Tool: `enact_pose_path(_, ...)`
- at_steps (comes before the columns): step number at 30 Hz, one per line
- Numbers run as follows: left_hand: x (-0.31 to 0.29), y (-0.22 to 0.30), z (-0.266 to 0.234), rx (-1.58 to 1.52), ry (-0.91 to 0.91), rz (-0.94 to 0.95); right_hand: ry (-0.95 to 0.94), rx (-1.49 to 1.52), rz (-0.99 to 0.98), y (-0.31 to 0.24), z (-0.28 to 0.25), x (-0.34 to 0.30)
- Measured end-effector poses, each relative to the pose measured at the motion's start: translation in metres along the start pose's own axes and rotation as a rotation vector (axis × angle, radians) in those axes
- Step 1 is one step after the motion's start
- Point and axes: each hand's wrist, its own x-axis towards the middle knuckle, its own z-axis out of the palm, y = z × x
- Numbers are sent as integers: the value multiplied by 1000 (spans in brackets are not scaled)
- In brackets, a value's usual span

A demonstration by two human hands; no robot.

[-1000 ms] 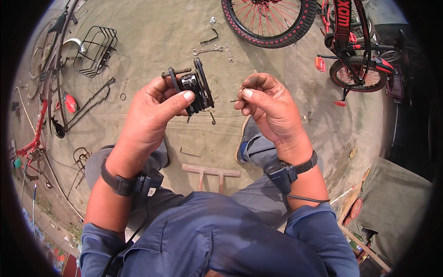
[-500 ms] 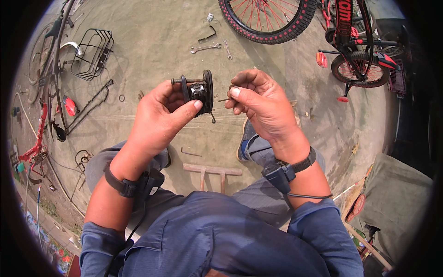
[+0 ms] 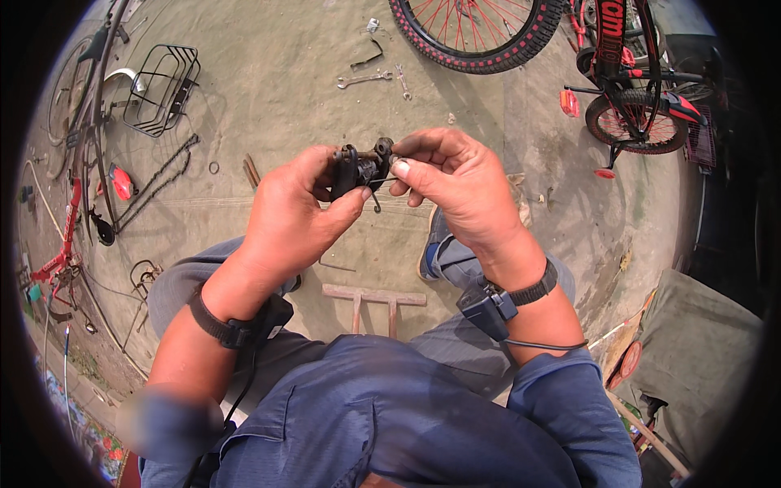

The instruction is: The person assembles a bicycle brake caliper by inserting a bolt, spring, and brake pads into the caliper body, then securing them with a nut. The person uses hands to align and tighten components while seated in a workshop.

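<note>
In front of me my left hand (image 3: pixel 305 199) is closed round a black, greasy metal bicycle part (image 3: pixel 348 169) with a rod across its top and a thin hooked end hanging below. Its thumb presses against the part's lower side. My right hand (image 3: pixel 451 175) pinches a thin metal pin (image 3: pixel 389 180) between thumb and fingers. That pin reaches toward the part's right side, where the right fingertips are close up against it. Whether the pin enters the part I cannot tell, as the fingers hide some of it.
Two wrenches (image 3: pixel 364 80) lie ahead on the ground. A bicycle wheel (image 3: pixel 480 32) with red spokes stands beyond them, and a black wire basket (image 3: pixel 167 89) and a chain (image 3: pixel 159 183) are at left. Near my feet are a hex key (image 3: pixel 336 267) and a wooden frame (image 3: pixel 374 298).
My left hand has turned the black part and moved it rightward. The gap to my right hand has closed, and the pin is now at the part's side.
</note>
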Motion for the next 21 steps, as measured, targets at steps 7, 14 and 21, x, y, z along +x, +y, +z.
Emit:
enact_pose_path(7,-2,-4,4,24,-12,-3,36,-77,15,3,2,-1)
enact_pose_path(14,-4,-3,7,-158,-48,-78,50,41,-22,3,-9,1)
enact_pose_path(21,-5,1,2,-356,-164,-143,124,258,61,6,-17,1)
